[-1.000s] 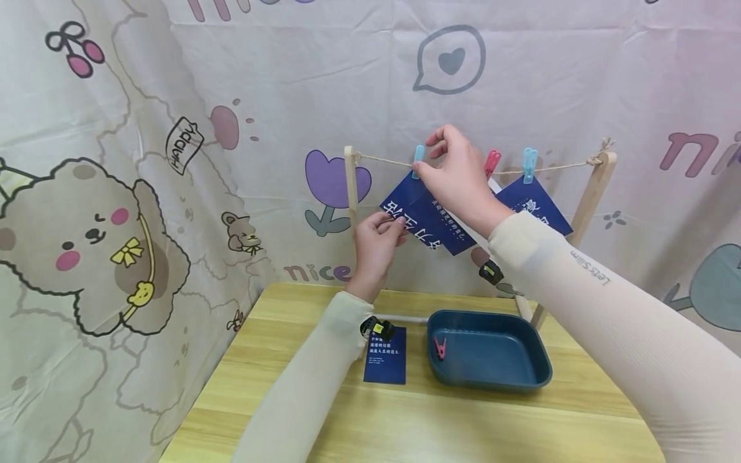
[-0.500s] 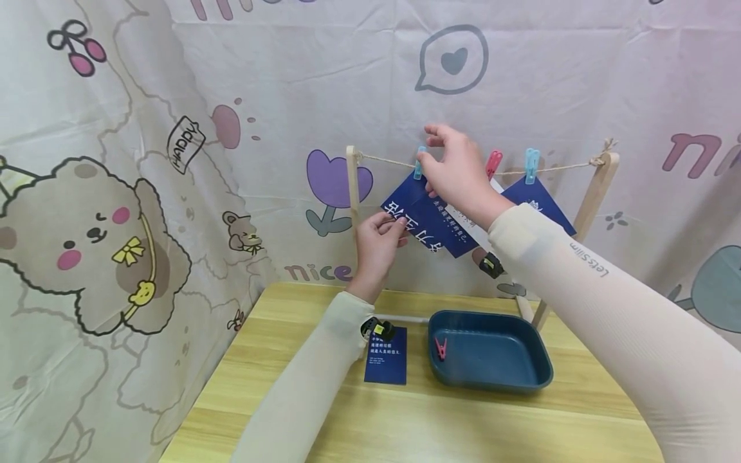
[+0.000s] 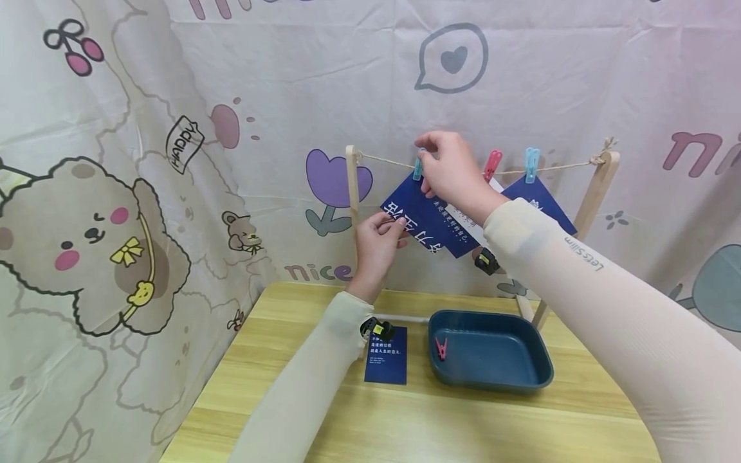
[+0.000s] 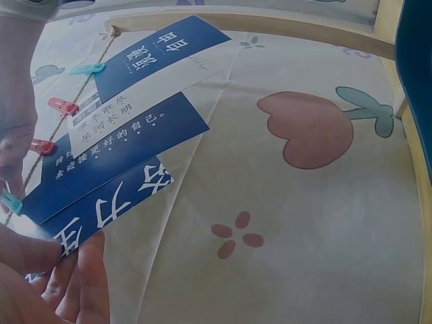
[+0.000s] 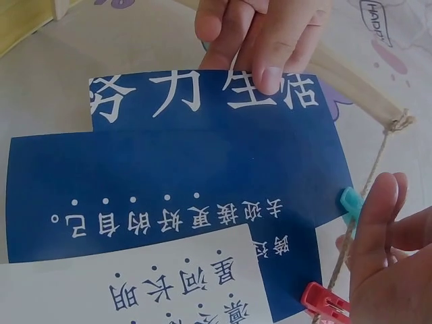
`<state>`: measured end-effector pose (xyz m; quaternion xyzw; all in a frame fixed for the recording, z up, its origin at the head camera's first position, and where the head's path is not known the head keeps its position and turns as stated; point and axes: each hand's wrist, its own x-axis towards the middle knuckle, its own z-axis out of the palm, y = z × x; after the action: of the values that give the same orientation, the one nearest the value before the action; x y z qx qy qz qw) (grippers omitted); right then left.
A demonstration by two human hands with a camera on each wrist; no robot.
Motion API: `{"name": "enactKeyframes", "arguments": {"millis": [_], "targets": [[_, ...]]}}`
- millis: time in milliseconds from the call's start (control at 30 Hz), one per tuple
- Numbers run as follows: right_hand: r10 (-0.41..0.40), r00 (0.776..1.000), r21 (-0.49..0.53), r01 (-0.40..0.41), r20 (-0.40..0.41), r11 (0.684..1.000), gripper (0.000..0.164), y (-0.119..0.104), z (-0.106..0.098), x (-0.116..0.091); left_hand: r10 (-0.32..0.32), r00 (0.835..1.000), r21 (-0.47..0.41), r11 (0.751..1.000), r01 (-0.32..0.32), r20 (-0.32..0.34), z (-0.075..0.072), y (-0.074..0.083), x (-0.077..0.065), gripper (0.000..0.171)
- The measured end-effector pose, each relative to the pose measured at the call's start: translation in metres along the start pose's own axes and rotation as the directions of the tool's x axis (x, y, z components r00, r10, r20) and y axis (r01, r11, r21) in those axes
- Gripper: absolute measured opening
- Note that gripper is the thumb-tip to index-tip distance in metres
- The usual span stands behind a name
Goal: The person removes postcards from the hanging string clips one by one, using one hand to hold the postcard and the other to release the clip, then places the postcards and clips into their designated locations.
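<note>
Blue card (image 3: 405,193), its 7 o'clock edge pinched in the left hand's (image 3: 375,247) grip.
Light-blue clip (image 3: 417,170) at 12 o'clock; right hand (image 3: 457,168) beside it, grip unclear.

The blue card (image 3: 408,195) hung at left looks like smooth, stiff paper with a soft sheen; the white card (image 5: 135,290) to its right seems matt. The blue clothespin (image 3: 417,172) at left and the red clothespin (image 3: 493,164) to its right are smooth plastic — faintly glossy. Rough, fibrous twine (image 3: 564,168) spans smooth, pale wooden posts (image 3: 596,186). The near tray (image 3: 494,360) looks like satin plastic, the tabletop (image 3: 463,427) wood-grained with a low shine, the far backdrop (image 3: 289,90) creased, matt cloth — the right sleeve (image 3: 608,308) finer cloth.
</note>
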<state>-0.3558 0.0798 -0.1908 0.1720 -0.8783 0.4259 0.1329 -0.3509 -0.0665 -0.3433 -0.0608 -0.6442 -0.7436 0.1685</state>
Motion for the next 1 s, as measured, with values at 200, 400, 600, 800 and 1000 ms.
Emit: {"name": "enactKeyframes", "arguments": {"millis": [200, 400, 600, 800, 1000], "targets": [[0.012, 0.999, 0.085, -0.009, -0.039, 0.996, 0.034, 0.0021, -0.0024, 0.0039, 0.004, 1.000, 0.000, 1.000, -0.004, 0.002, 0.0019, -0.0004, 0.0016, 0.015], [0.035, 0.998, 0.134, -0.027, -0.057, 0.991, 0.031, 0.0012, -0.0039, 0.0051, -0.004, 1.000, 0.001, 1.000, 0.004, 0.001, 0.0023, 0.0004, 0.0018, 0.015], [0.035, 0.996, 0.159, -0.023, -0.077, 0.987, 0.028, 0.0024, -0.0034, 0.0056, -0.008, 1.000, 0.018, 1.000, 0.009, -0.004, 0.0022, 0.0000, 0.0011, 0.014], [0.027, 0.994, 0.169, -0.009, -0.105, 0.986, 0.024, 0.0042, -0.0029, 0.0047, -0.013, 1.000, 0.006, 1.000, 0.013, -0.008, 0.0023, -0.0008, 0.0020, 0.012], [0.018, 0.992, 0.168, 0.004, -0.127, 0.986, 0.021, 0.0046, -0.0036, 0.0042, -0.002, 1.000, -0.004, 1.000, 0.002, 0.002, 0.0017, -0.0001, 0.0012, 0.013]]}}
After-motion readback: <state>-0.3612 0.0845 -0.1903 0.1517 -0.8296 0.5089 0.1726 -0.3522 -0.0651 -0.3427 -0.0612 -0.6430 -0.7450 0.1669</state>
